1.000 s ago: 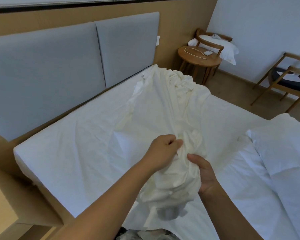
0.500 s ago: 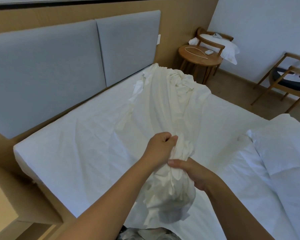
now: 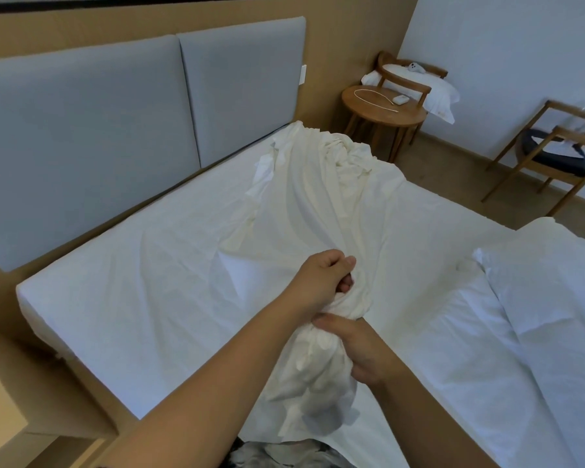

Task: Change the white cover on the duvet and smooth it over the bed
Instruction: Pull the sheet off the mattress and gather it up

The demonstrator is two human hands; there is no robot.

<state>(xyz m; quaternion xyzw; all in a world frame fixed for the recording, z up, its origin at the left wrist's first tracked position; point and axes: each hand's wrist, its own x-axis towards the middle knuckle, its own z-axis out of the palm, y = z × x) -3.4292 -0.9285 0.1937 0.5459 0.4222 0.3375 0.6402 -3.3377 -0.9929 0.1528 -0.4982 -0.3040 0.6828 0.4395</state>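
Both grips clench the bunched white cover (image 3: 318, 204), left hand (image 3: 321, 282) fisted farther out, right hand (image 3: 358, 349) wrapped nearer.

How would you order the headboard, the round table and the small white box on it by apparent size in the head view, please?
1. headboard
2. round table
3. small white box
None look alike in size.
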